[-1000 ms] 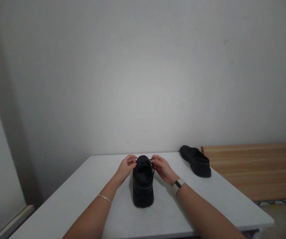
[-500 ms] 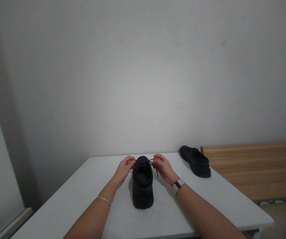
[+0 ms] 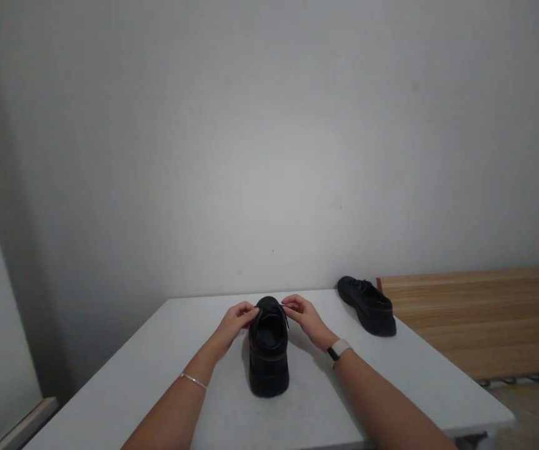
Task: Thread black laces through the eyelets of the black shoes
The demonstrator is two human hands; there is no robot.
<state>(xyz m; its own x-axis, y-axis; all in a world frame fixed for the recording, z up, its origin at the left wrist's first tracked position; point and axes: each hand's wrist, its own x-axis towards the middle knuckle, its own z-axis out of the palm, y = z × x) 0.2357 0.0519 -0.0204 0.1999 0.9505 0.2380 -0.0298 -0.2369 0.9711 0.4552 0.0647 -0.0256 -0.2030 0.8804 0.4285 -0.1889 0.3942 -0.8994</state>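
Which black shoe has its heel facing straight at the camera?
The middle shoe, between the left hand and the right hand. The other shoe, farther right, stands at an angle, apart from both hands.

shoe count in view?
2: a black shoe between the left hand and right hand; a second shoe farther back, by the table's right edge.
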